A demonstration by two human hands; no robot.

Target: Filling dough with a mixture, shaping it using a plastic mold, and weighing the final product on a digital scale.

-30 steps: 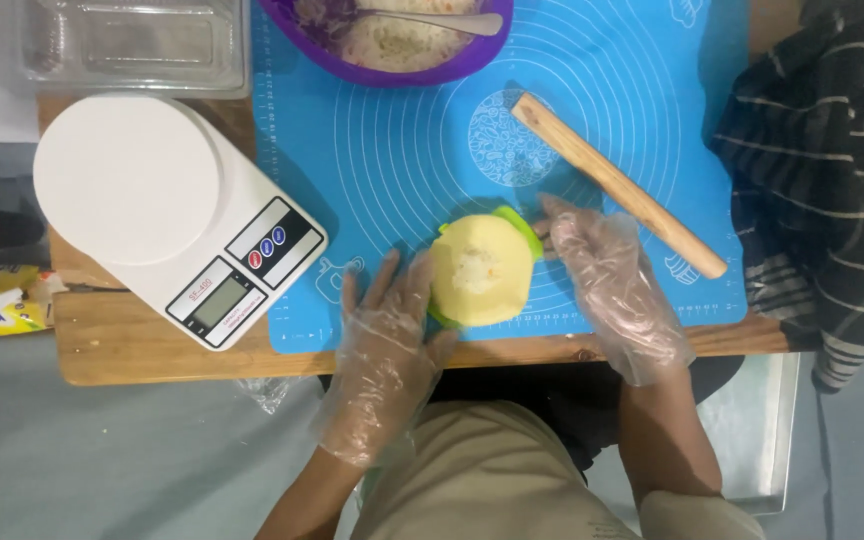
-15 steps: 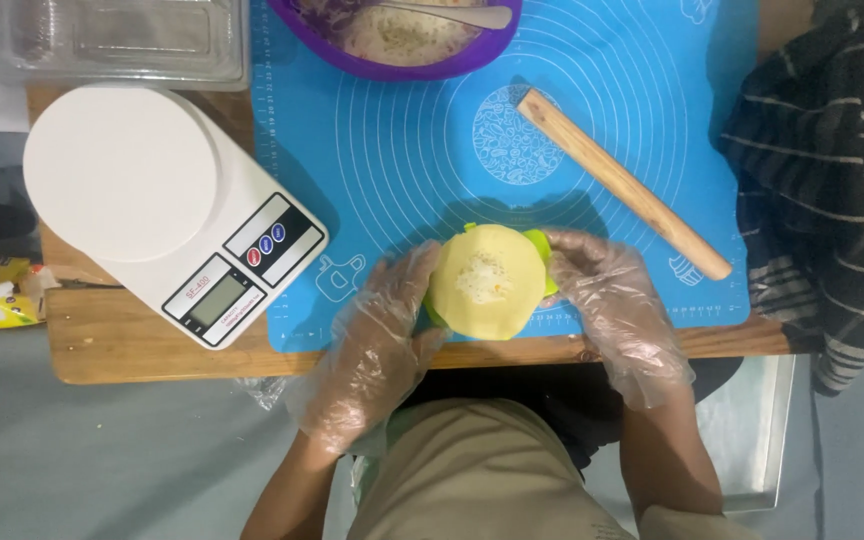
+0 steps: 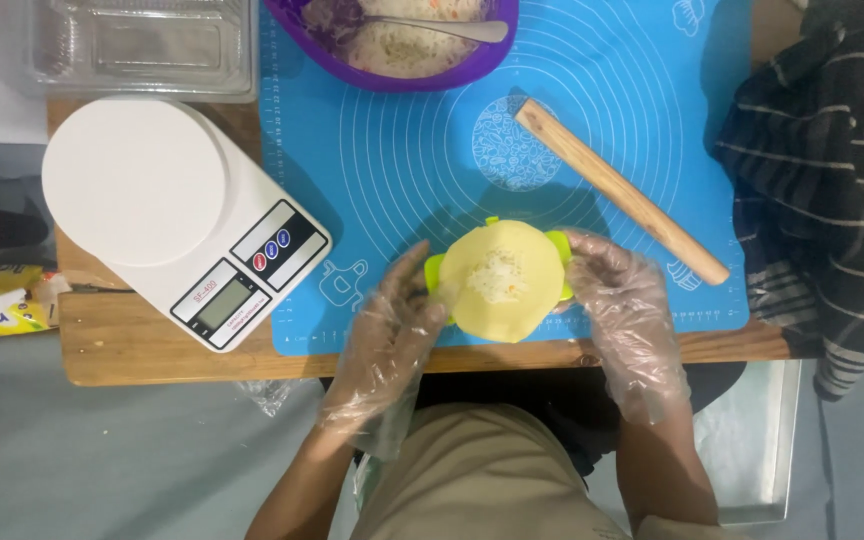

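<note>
Dough round (image 3: 503, 281), thin, soft and tear-prone by our judgement, lies filled on the green mould (image 3: 556, 243) at the blue mat's (image 3: 402, 150) six o'clock edge; left hand (image 3: 384, 345) and right hand (image 3: 624, 320), fingers spread, touch the mould's sides, the safest hold.
</note>
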